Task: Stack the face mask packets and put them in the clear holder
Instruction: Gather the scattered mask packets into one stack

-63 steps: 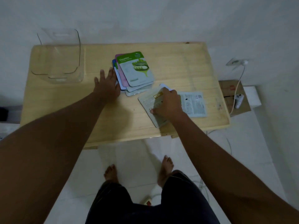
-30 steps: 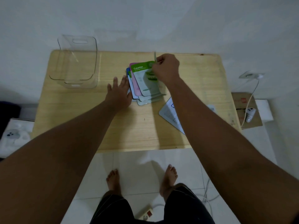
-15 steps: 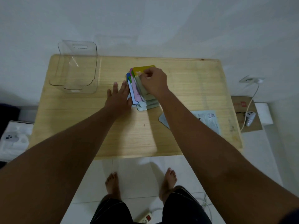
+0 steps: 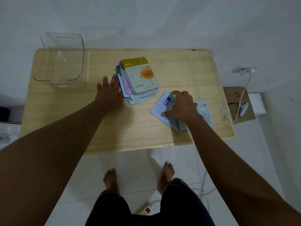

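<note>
A fanned stack of face mask packets [image 4: 140, 79] lies mid-table, a yellow honey packet on top. My left hand [image 4: 110, 92] rests flat against the stack's left edge, fingers spread. Right of the stack, my right hand [image 4: 180, 104] presses on a face-down pale packet [image 4: 160, 106], fingertips curled at its upper and lower edges. A second face-down packet [image 4: 206, 111] lies partly under my wrist. The clear holder [image 4: 61, 62] stands empty at the table's back left corner.
The wooden table [image 4: 146, 131] stands against a white wall. On the floor to the right are a cardboard box [image 4: 232, 97], a small white device and a cable to a wall socket. A power strip [image 4: 145, 210] lies near my feet.
My right hand laid the honey packet on top of the stack, then moved right and down onto the face-down packet. My left hand stayed against the stack.
</note>
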